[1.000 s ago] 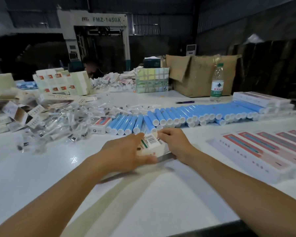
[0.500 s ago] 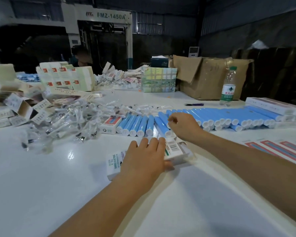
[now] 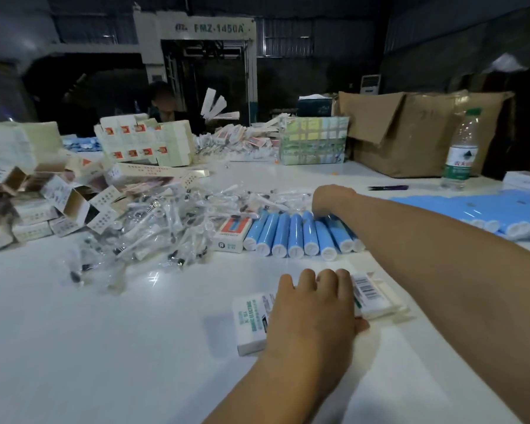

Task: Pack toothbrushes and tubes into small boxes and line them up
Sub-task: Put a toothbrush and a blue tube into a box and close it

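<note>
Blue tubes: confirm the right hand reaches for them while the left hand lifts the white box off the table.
Wrong on the lifting. The head view shows the left hand holding the white box down flat on the table. The right hand does reach the blue tubes.

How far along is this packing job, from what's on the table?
Early, by the look of it. Done: one closed red-and-white box sits beside the blue tubes. In hand: the left hand presses a white box flat while the right hand reaches the far end of the tubes. Left: a heap of wrapped toothbrushes, many tubes, and a pile of open boxes.
</note>
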`<state>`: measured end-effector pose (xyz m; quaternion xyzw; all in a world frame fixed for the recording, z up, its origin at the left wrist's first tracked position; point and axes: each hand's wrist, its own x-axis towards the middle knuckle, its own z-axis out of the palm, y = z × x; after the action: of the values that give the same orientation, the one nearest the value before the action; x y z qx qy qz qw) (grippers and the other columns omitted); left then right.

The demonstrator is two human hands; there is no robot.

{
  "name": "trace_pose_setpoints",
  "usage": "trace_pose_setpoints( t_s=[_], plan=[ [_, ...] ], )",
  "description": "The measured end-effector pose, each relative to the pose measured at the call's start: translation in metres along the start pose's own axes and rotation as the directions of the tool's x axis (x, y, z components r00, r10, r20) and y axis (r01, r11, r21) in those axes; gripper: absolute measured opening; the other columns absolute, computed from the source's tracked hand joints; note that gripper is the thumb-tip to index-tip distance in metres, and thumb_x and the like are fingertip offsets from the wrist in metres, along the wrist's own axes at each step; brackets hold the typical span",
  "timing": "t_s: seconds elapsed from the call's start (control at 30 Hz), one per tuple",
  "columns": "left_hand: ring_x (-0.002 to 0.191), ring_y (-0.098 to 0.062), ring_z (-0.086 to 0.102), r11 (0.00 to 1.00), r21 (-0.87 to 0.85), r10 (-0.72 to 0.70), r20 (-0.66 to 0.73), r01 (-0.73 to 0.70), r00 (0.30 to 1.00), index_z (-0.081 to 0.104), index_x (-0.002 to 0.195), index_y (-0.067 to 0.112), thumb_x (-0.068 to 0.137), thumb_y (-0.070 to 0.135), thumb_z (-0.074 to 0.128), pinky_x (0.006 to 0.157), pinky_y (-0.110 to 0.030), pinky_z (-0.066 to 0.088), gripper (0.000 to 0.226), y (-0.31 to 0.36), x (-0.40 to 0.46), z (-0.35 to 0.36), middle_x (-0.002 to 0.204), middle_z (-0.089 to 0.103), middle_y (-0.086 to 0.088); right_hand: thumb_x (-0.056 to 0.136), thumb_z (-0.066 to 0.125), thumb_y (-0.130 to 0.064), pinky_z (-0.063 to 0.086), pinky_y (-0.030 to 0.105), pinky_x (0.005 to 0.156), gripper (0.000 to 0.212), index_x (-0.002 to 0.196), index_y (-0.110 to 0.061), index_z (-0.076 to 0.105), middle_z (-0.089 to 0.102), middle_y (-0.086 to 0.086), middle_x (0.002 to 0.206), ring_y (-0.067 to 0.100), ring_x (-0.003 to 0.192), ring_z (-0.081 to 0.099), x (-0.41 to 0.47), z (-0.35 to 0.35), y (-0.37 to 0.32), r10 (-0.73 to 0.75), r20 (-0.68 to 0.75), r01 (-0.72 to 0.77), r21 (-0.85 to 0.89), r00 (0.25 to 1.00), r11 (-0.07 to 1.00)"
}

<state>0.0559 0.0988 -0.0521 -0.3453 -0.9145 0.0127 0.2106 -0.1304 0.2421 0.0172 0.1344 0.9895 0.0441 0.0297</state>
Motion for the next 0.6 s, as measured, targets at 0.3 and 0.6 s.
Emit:
trace_pose_setpoints(
  t_s=[0.3, 0.6],
  plan=[
    [0.109, -0.028, 0.042, 1.000, -0.012, -0.013, -0.004, 0.013, 1.000, 0.023, 0.139, 0.019, 0.093, 0.061, 0.031, 0.082, -0.042, 0.030, 0.063, -0.008, -0.001, 0.004, 0.127, 0.045, -0.003, 0.087, 0.059, -0.013, 0.035, 0.024, 0.041, 0.025, 0.065, -0.007, 0.048, 0.050, 0.009, 0.062, 0.019, 0.049, 0.044, -0.036, -0.017, 0.026, 0.033, -0.157, 0.055, 0.525, 0.987, 0.849],
    [0.122, -0.019, 0.040, 0.990, 0.079, -0.115, -0.059, 0.120, 0.992, 0.010, 0.146, 0.024, 0.090, 0.062, 0.009, 0.086, -0.034, 0.033, 0.068, -0.008, -0.001, -0.001, 0.140, 0.037, 0.006, 0.087, 0.056, -0.009, 0.033, 0.017, 0.034, 0.017, 0.094, -0.018, 0.044, 0.048, 0.006, 0.066, 0.010, 0.032, 0.037, -0.133, 0.009, 0.137, 0.525, -0.290, 0.405, 0.907, 0.801, -0.117]
  ],
)
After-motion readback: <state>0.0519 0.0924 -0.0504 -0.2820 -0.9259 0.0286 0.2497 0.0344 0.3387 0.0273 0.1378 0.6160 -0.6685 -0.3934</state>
